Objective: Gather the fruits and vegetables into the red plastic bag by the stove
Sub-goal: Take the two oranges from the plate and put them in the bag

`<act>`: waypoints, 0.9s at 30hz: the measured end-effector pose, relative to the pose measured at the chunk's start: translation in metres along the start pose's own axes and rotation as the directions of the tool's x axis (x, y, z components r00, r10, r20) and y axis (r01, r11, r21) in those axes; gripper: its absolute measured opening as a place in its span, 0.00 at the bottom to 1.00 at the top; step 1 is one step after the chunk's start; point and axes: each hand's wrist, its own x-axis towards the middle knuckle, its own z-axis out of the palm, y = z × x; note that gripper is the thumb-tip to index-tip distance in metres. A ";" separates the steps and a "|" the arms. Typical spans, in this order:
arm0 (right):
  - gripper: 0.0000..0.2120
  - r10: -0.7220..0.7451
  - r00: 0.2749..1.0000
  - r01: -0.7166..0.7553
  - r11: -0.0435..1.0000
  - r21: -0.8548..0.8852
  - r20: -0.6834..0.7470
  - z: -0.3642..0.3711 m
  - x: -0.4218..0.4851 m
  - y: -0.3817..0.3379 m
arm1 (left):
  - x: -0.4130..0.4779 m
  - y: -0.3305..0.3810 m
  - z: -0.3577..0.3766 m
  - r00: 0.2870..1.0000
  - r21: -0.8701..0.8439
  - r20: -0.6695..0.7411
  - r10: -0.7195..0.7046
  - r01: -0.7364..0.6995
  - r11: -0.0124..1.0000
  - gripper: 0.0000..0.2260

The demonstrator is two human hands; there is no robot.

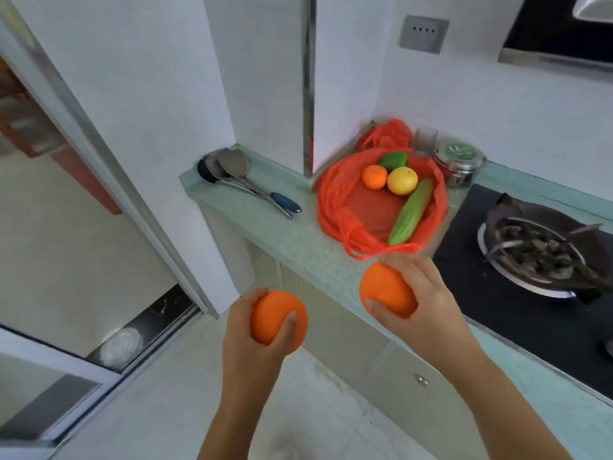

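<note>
Red bag [335,194] is laid open on the counter [298,240], mouth spread wide. Four items are seen inside the bag: a cucumber [411,212] laid slantwise along its right side, a small orange [374,176] and a yellow fruit [402,180] set touching each other at its far side, and a green pepper [393,161] tucked just behind those two. First orange [278,322] is gripped by the left hand [242,330], thumb and fingers curled round it; it is held well short of the bag, to the near left, off the counter edge and over the floor. Second orange [386,290] is gripped by the right hand [431,293], fingers wrapped over the far side and thumb pressed on the near face; it is held just in front of the bag's near rim, close to the near handle. Contact with the handle cannot be told. Black stove [497,293] is set directly right of the bag. A steel jar [459,164] is stood just past the bag's far-right rim, with a glass [425,137] behind the bag, beside the jar. Ladles [232,167] are laid on the counter left of the bag, handles pointed toward it.
</note>
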 end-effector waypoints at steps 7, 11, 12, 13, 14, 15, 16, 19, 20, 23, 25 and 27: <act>0.27 -0.050 0.998 0.051 0.998 -0.041 0.029 0.041 0.064 -0.024 | 0.076 -0.010 -0.012 0.998 -0.019 0.054 0.019 -0.018 1.000 0.20; 0.28 -0.013 1.000 0.014 0.999 -0.040 0.028 0.052 0.093 -0.019 | 0.092 -0.021 -0.006 0.993 -0.030 0.114 -0.005 0.008 1.000 0.19; 0.28 -0.006 1.000 0.007 0.999 -0.041 0.024 0.055 0.100 -0.016 | 0.097 -0.024 -0.003 0.992 -0.031 0.123 -0.013 0.017 0.999 0.19; 0.28 0.000 1.000 0.001 0.999 -0.041 0.022 0.057 0.107 -0.012 | 0.103 -0.027 0.000 0.991 -0.031 0.130 -0.020 0.024 0.999 0.19; 0.28 0.006 1.000 -0.005 0.999 -0.040 0.021 0.059 0.113 -0.008 | 0.111 -0.029 0.003 0.990 -0.028 0.138 -0.024 0.029 0.999 0.19; 0.28 0.014 1.000 -0.013 0.999 -0.039 0.019 0.061 0.119 -0.003 | 0.119 -0.030 0.007 0.989 -0.025 0.147 -0.022 0.026 0.999 0.19; 0.28 0.025 1.000 -0.025 0.999 -0.038 0.016 0.062 0.125 0.003 | 0.127 -0.031 0.012 0.987 -0.020 0.158 -0.014 0.017 1.000 0.19; 0.28 0.074 0.997 -0.074 0.996 -0.038 -0.012 0.064 0.148 0.024 | 0.157 -0.032 0.031 0.978 0.011 0.206 0.020 -0.023 1.000 0.22; 0.28 0.086 0.996 -0.087 0.996 -0.038 -0.027 0.065 0.158 0.031 | 0.167 -0.032 0.038 0.974 0.019 0.223 0.025 -0.030 0.999 0.23; 0.28 0.120 0.990 -0.122 0.992 -0.028 -0.081 0.062 0.190 0.052 | 0.202 -0.027 0.066 0.955 0.040 0.294 0.047 -0.061 0.997 0.24; 0.27 0.148 0.981 -0.150 0.989 -0.005 -0.125 0.058 0.210 0.065 | 0.227 -0.020 0.087 0.924 0.055 0.372 0.082 -0.110 0.992 0.24; 0.27 0.179 0.967 -0.179 0.984 0.013 -0.184 0.054 0.228 0.080 | 0.252 -0.011 0.111 0.878 0.069 0.466 0.110 -0.160 0.985 0.23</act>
